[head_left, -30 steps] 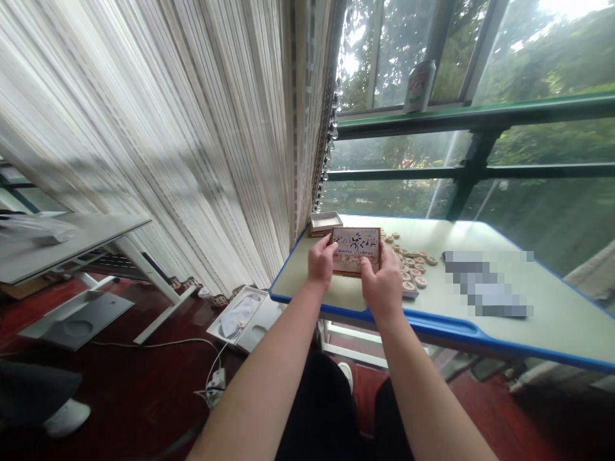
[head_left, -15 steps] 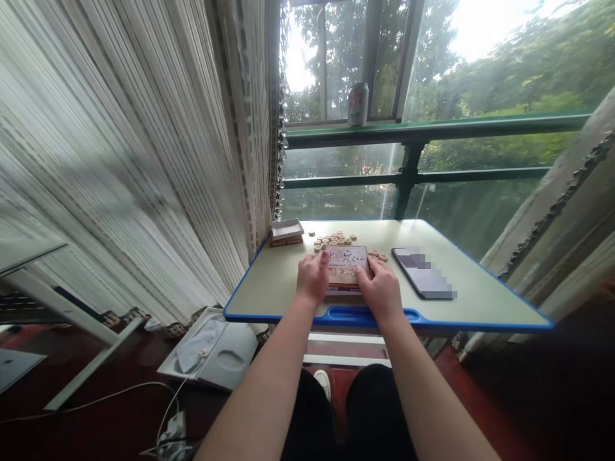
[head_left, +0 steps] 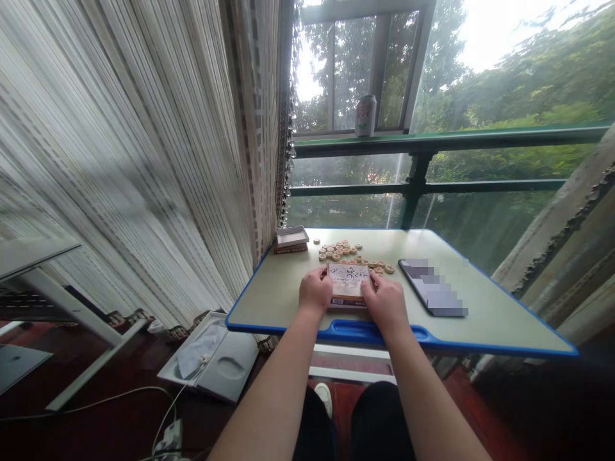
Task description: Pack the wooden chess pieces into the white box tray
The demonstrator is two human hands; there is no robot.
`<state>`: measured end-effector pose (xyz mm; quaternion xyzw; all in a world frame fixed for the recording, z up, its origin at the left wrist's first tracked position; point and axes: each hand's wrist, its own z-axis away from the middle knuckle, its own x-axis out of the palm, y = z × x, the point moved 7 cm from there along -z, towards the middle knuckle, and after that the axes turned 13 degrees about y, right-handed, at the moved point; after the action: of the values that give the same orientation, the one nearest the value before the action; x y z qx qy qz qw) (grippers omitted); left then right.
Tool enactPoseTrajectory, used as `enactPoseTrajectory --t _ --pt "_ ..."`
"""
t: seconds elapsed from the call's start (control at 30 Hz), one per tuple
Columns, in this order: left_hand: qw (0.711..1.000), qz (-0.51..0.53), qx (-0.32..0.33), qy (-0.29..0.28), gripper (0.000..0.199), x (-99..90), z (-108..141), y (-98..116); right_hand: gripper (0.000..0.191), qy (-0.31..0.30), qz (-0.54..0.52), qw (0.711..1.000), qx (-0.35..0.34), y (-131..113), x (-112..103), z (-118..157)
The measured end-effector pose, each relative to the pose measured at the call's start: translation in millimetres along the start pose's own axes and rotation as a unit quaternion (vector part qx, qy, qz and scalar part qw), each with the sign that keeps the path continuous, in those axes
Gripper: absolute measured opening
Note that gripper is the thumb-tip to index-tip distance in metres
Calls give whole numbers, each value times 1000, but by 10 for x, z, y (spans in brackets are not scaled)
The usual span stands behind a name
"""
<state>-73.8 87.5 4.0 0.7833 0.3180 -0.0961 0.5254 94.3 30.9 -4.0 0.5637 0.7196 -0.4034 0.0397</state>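
A flat Chinese chess box with dark brush lettering on its lid lies near the front edge of the table. My left hand is closed around its left side, and my right hand grips the right side with the thumb on the lid. Just behind the box are several round wooden chess pieces, loosely spread. More pieces lie beyond my right fingers. What is inside the box is hidden.
A second box with an open pale tray on top sits at the table's back left corner. To the right lies a phone. A drink can stands on the green railing. An opened carton and cables are on the floor.
The view has shifted, so the whole table appears slightly lower and larger. Both hands still hold the box; its front side shows more now, and the lid looks flatter.
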Motion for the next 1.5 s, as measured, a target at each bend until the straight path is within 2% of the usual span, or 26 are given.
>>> enactPoseTrajectory --t 0.2,0.57,0.93,1.27,1.5 --pt "999 31 -20 -2 39 -26 12 -29 40 -8 21 1000 -2 -5 -3 11" --pt "998 62 2 1 39 -54 46 18 42 -21 33 999 -10 14 39 29" --pt "1000 -3 -16 4 40 -35 25 -66 46 -22 48 998 -29 22 70 45" --pt "999 25 -33 -3 42 -11 33 -95 48 -47 71 996 6 75 93 30" --pt "1000 14 -5 4 37 -4 31 -105 53 -51 71 995 36 72 79 33"
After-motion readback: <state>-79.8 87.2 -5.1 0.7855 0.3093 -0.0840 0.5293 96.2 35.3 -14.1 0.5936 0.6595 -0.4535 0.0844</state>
